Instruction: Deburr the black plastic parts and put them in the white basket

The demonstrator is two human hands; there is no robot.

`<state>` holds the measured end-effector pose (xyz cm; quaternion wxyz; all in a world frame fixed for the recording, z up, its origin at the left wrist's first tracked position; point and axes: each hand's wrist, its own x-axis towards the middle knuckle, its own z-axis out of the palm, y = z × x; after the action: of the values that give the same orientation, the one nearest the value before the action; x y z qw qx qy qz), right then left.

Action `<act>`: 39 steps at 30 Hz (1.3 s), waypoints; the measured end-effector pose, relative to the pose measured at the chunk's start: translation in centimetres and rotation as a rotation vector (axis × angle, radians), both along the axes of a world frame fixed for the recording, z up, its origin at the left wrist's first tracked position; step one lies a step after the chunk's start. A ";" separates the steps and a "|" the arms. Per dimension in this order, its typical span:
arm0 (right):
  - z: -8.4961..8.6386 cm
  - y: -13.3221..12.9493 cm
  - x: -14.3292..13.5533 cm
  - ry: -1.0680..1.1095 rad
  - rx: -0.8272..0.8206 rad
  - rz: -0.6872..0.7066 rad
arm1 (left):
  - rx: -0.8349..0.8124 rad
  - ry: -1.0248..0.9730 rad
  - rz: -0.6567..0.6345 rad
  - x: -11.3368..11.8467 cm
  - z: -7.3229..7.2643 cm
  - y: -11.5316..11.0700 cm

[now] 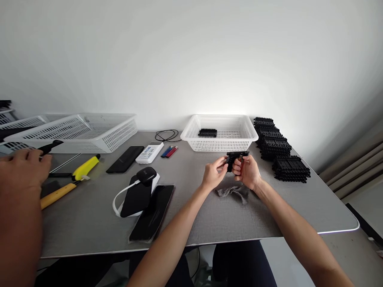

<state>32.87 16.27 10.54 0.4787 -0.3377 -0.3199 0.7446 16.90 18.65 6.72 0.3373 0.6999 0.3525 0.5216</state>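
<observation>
Counting from the ribbed black plastic piece (229,162) above the grey table (191,223), with twelve at the wall, another person's blurred hand (25,169) is at nine o'clock. A black thing sticks out by its fingers; I cannot tell if it grips it. A long white plastic basket (117,133) sits near ten. A bright yellow tool (85,167) and a flat black slab (125,158) lie around nine. The person's left hand (214,174) pinches the left side of the black piece. At twelve is a white plastic basket full of holes (220,145). A crumpled grey cloth (232,193) lies at six. The right hand (250,171) curls around a small shiny red thing (240,158), mostly hidden, up against the black piece. Bumpy black plastic stacks (291,168) stand from two to three.
</observation>
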 end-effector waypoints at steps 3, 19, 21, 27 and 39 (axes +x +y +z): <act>0.0 0.0 -0.1 -0.083 0.011 0.029 | 0.000 -0.003 -0.003 0.0 0.1 -0.1; -1.6 -0.1 -1.3 -0.482 0.469 -0.425 | -0.396 -0.478 0.046 -0.5 -0.2 2.0; -1.8 0.2 -1.1 -0.521 0.470 -0.585 | -0.420 -0.520 0.041 -0.7 -0.3 2.2; -3.3 1.1 -0.7 -0.569 0.292 -0.611 | -0.450 -0.556 -0.040 -0.5 -0.4 2.1; -3.7 2.1 0.7 -0.633 0.306 -0.737 | -0.462 -0.392 0.045 -1.1 -1.2 2.7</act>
<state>33.57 18.34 6.83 0.6333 -0.5631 -0.4142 0.3320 15.79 21.38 5.53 0.5374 0.4827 0.4056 0.5601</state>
